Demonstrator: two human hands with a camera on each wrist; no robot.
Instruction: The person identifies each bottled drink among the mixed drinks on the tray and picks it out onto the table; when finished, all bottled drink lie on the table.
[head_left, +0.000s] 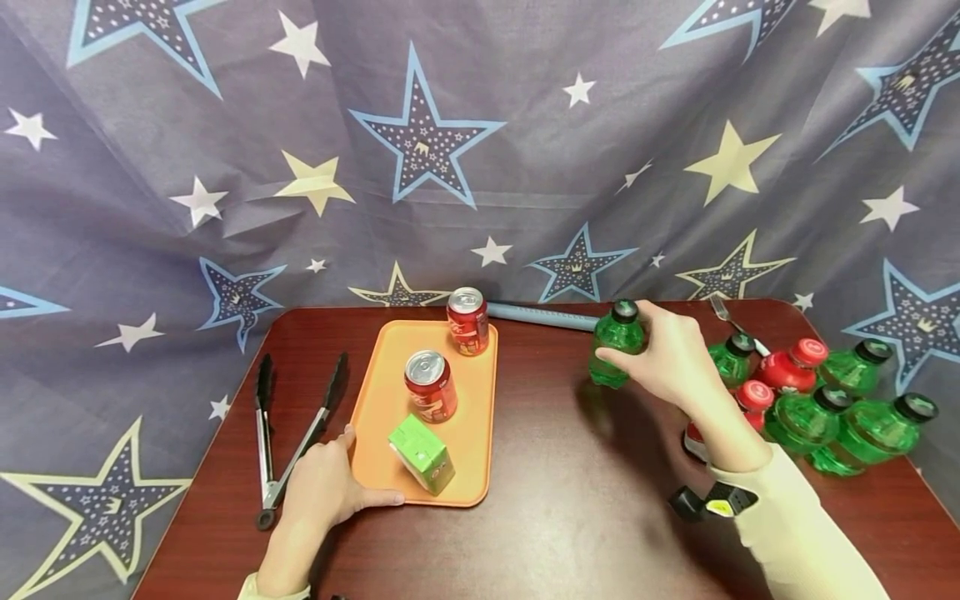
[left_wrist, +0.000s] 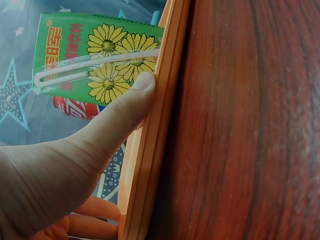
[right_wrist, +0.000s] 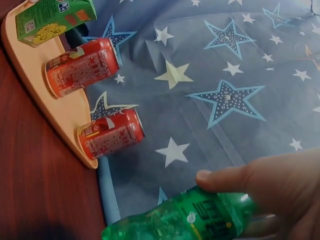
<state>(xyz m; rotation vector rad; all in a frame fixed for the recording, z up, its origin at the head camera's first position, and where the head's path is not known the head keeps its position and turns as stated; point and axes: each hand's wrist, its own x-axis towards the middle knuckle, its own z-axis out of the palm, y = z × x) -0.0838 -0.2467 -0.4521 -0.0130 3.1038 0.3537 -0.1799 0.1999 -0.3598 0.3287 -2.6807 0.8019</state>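
My right hand (head_left: 671,354) grips a green soda bottle (head_left: 617,340) with a black cap, upright at the table's back right of centre. In the right wrist view the thumb lies along the green bottle (right_wrist: 175,220). Whether its base touches the table is unclear. My left hand (head_left: 322,483) holds the near left corner of an orange tray (head_left: 468,450), thumb at the front rim and fingers at the left rim. On the tray stand a green drink carton (head_left: 422,454), with a wrapped straw in the left wrist view, and two red cola cans (head_left: 431,387).
Black-tipped tongs (head_left: 300,446) lie spread left of the tray. Several green bottles (head_left: 862,429) and red-capped bottles (head_left: 793,367) cluster at the right, partly behind my right forearm. A grey-blue bar (head_left: 543,317) and a fork (head_left: 720,308) lie along the back edge, before a star-patterned cloth (head_left: 480,167).
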